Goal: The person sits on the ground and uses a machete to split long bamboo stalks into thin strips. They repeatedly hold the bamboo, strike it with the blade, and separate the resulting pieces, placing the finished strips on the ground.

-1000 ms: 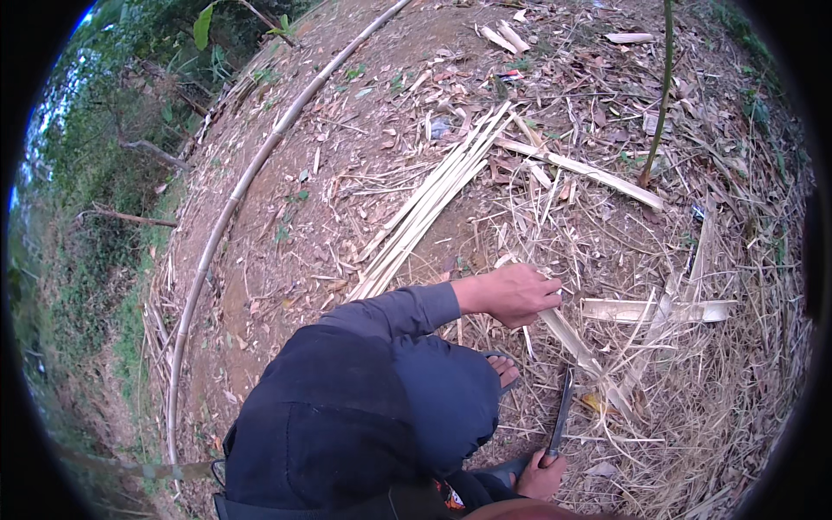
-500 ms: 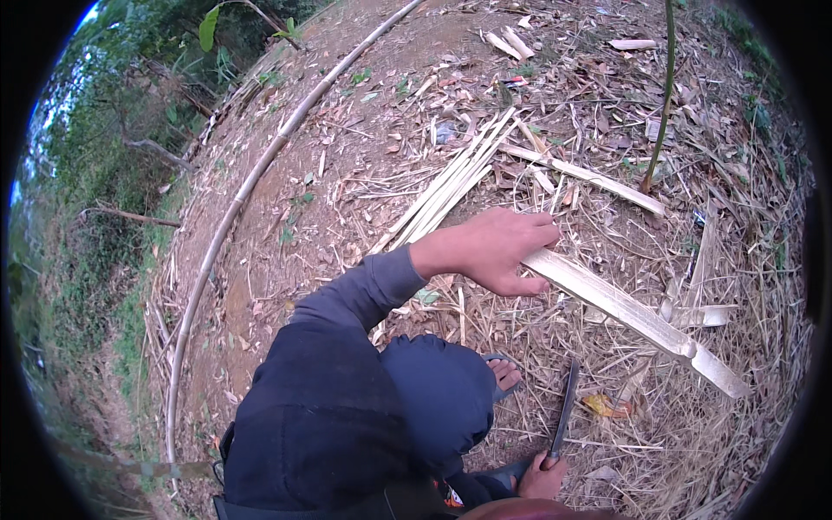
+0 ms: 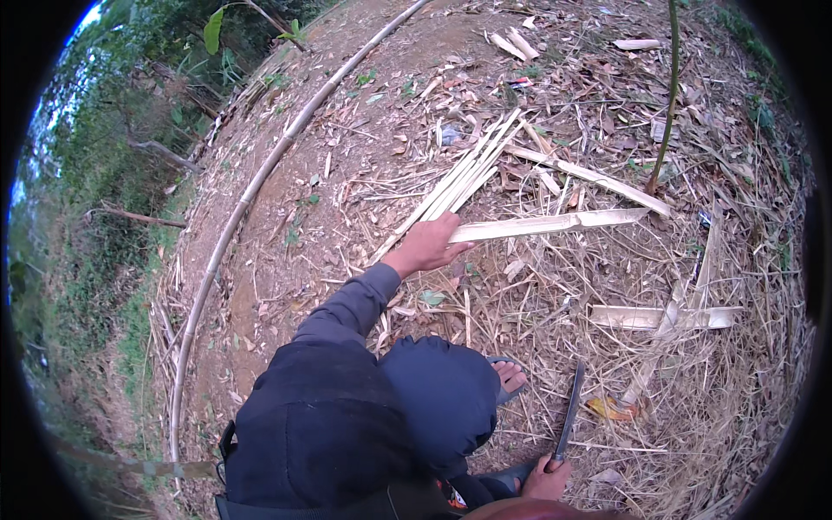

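Left grip point(image 3: 426, 247) clamped on near end of split bamboo slat point(image 3: 555, 224), held level beside strip pile point(image 3: 459, 182); right grip point(image 3: 546, 479) closed on machete point(image 3: 568, 416), parked blade-out near ground, clear of the foot.

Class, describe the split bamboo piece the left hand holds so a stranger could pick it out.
Start at the bundle of thin bamboo strips on the ground. The split bamboo piece lies just right of it, gripped at one end by the left hand. It alone is broad, pale and lifted.

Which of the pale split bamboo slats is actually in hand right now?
The long flat slat held at its near end by the left hand, pointing right. The thin strip bundle and crossed slats lie on the ground untouched.
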Motion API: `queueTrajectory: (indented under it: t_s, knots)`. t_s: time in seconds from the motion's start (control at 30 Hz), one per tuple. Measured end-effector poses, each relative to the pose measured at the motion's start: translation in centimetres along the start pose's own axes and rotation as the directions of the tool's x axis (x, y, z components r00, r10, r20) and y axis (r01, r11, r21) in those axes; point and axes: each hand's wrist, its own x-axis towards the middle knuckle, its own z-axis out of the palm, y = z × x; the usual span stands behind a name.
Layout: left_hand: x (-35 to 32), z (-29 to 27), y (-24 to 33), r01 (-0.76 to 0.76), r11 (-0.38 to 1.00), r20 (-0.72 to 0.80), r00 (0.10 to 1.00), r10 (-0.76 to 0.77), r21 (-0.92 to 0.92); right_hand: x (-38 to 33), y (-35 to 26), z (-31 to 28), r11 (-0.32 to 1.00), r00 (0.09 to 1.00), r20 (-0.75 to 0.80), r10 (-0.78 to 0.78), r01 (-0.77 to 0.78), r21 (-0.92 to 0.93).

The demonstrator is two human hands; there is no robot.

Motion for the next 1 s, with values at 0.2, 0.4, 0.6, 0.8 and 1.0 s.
queueTrajectory:
  t_s: [0.2,0.4,0.6,0.8,1.0]
  knots:
    - [1.0,0.8,4.7,0.639,0.240,0.670,0.739,0.071,-0.731,1.2,2.7,2.2,0.996,0.993,-0.088,-0.083,0.080,-0.038]
    - [2.2,3.1,2.8,0.298,0.537,0.223,0.954,-0.203,-0.789,-0.1,0.7,1.1,1.000,0.999,-0.038,-0.025,0.026,0.002]
    - [0.1,6.0,-3.7,0.451,0.878,-0.311,0.821,-0.479,-0.162,1.1,2.7,2.5,0.993,0.981,-0.150,-0.121,0.117,-0.034]
    - [-7.1,11.2,-7.9,0.728,0.686,-0.216,0.667,-0.713,-0.015,0.5,1.0,1.0,0.993,0.990,-0.086,-0.112,0.110,-0.032]
    - [-7.7,12.9,-8.6,0.768,0.637,-0.243,0.631,-0.737,0.064,0.4,1.1,0.8,0.993,0.988,-0.096,-0.117,0.114,-0.041]
